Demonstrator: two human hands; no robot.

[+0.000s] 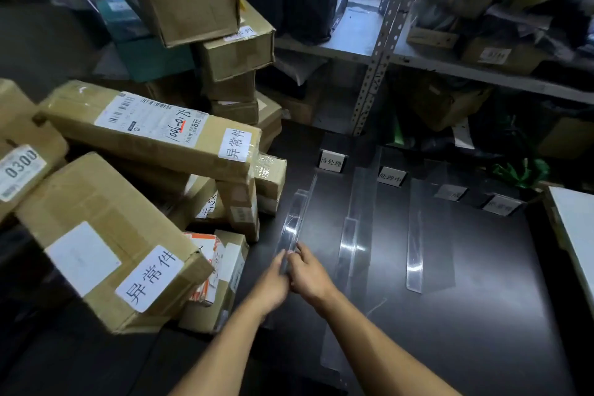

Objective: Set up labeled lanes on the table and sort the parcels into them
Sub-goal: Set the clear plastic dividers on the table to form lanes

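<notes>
A dark table [466,315] carries three clear acrylic divider strips running front to back. My left hand [273,283] and my right hand [310,273] both pinch the near end of the leftmost strip [294,219]. The middle strip [352,235] and the right strip [414,251] lie untouched. Small label stands sit at the far ends of the lanes: one [332,161], a second [391,176], a third [450,193] and a fourth [501,204]. Cardboard parcels are heaped on the left, among them a long box [148,128] and a big labeled box [106,241].
Metal shelving [379,51] with more boxes and bags stands behind the table. A white board [575,228] leans at the right edge. A green bag [520,170] lies at the back right. The parcel pile reaches close to the leftmost strip.
</notes>
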